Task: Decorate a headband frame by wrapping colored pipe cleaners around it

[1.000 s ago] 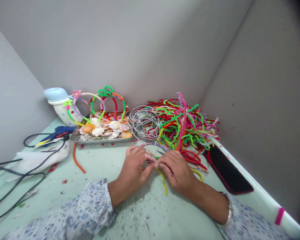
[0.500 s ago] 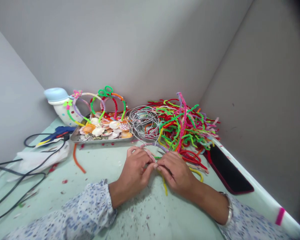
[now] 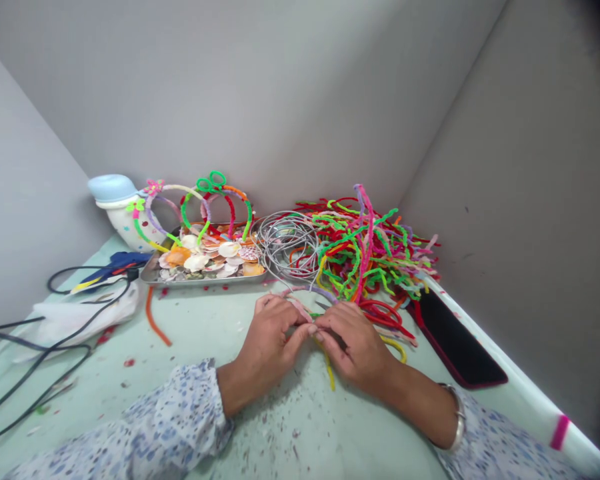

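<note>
Both hands meet over the middle of the table, pinching fuzzy pipe cleaner between their fingertips. My left hand (image 3: 273, 340) is closed, with a pale pink pipe cleaner (image 3: 300, 308) showing along its index finger. Thumb to thumb with it, my right hand (image 3: 357, 347) is closed on the same piece, whose gripped part is largely covered. A lilac pipe-cleaner stretch (image 3: 321, 292) curves behind the fingers; whether it joins the pink one, I cannot tell. From under the right fingers a yellow pipe cleaner (image 3: 330, 373) points toward me. A grey pointed blade tip (image 3: 323, 305) shows beside the right knuckles.
Behind the hands are a metal tray (image 3: 205, 283) of seashells, a coil of silver wire (image 3: 287, 247) and a heap of pipe cleaners (image 3: 365, 247). Wrapped headbands (image 3: 180, 189) stand by a white container (image 3: 130, 223). A black phone-like slab (image 3: 463, 343) lies right; a black cable (image 3: 55, 348) loops left.
Almost nothing differs. The pinching fingertips have shifted very slightly; both hands keep their hold in the same place.
</note>
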